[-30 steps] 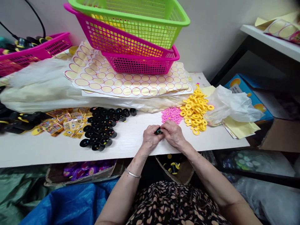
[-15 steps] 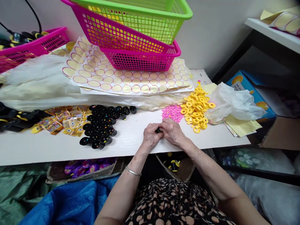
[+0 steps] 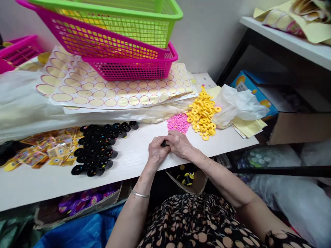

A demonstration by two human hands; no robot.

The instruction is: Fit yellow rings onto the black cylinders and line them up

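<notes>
My left hand (image 3: 157,150) is closed round a small black cup (image 3: 163,143), mostly hidden by the fingers. Fingers of my right hand (image 3: 179,144) are bent over the same cup, pressing or gripping at its top. Just beyond them lies a heap of small pink pieces (image 3: 178,124). Behind and right of that is a pile of yellow ring-shaped parts with tabs (image 3: 203,115). To the left stand several black cups (image 3: 95,146) in a cluster, with coloured bits inside some. Farther left, small printed orange packets (image 3: 51,148) lie loose.
Stacked pink baskets (image 3: 134,70) and a green basket (image 3: 124,26) stand on sticker sheets (image 3: 108,93) at the back. A plastic bag (image 3: 240,103) and a blue box (image 3: 248,86) sit at the right. Below the table edge are cartons holding yellow-black (image 3: 188,178) and purple items (image 3: 80,201).
The camera view has turned to the right, so the table things appear farther left. Both hands stay together on the black cup, with little change in grip.
</notes>
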